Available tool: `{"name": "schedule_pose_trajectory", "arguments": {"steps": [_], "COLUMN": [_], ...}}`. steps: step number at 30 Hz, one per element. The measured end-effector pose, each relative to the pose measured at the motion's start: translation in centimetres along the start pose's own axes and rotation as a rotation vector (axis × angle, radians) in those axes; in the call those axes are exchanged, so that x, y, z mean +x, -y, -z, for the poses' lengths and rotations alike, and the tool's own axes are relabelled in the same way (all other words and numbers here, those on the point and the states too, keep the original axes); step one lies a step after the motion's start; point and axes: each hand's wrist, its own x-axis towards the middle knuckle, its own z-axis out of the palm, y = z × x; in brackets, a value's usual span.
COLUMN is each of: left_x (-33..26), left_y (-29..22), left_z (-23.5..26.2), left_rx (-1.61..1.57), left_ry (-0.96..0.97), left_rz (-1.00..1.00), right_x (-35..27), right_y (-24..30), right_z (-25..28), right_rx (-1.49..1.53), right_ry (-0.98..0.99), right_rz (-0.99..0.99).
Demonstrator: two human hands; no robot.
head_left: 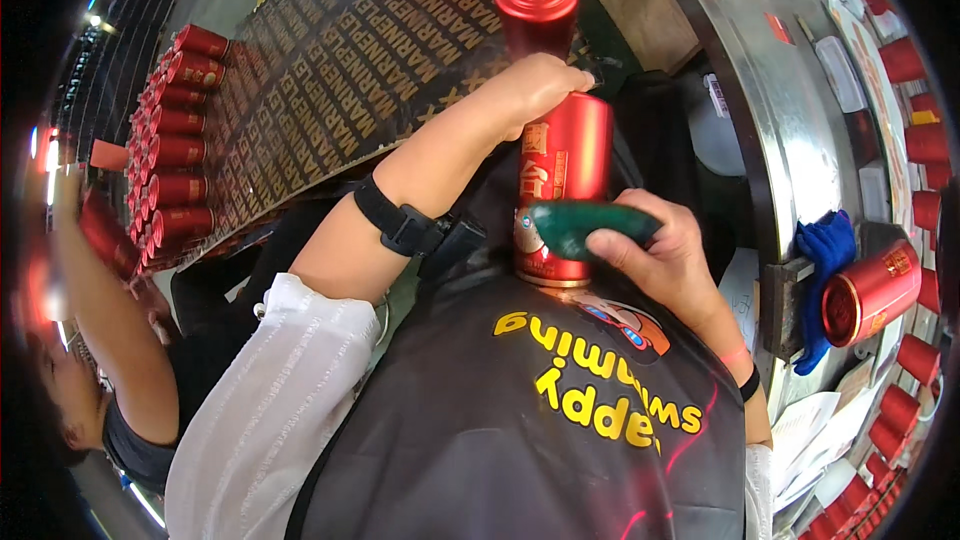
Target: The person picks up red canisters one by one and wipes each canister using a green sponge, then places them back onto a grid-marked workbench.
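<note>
A red cylindrical bottle [588, 155] with gold lettering leans upright against my dark apron, its gold-edged base toward me. My left hand [548, 90] is closed around its upper end and hides that part. In my right hand [668, 240], between thumb and fingers, is a dark green rounded piece [590, 227], smeared by motion. It lies across the lower front of the bottle, over part of the printed label. Just beyond my left hand stands another red bottle [537, 2] with an uncapped, threaded neck.
Rows of red cylinders [180, 152] line the left edge of a dark printed board [330, 80]. A co-worker [120, 340] is at the left. On the right, a metal-edged bench [740, 50] carries a blue cloth [825, 240] with a red bottle [872, 292] lying against it.
</note>
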Motion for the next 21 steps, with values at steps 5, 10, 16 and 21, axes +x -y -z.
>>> {"name": "schedule_pose_trajectory", "arguments": {"steps": [5,10,16,21], "left_x": [0.41,0.22,0.18,0.74], "left_y": [0.36,-0.07,-0.05,0.39], "left_z": [0.39,0.13,-0.07,0.21], "left_rx": [0.039,0.091,0.066,0.124], "left_ry": [0.010,0.014,-0.016,-0.035], "left_rz": [-0.008,-0.011,0.013,0.027], "right_x": [-0.04,0.19,0.37,0.10], "right_y": [-0.12,-0.46,-0.07,-0.09], "right_z": [0.26,0.42,0.57,0.32], "right_rx": [0.139,0.097,-0.021,0.050], "right_ry": [-0.092,-0.099,0.021,0.022], "right_rz": [-0.111,-0.101,-0.022,-0.035]}}
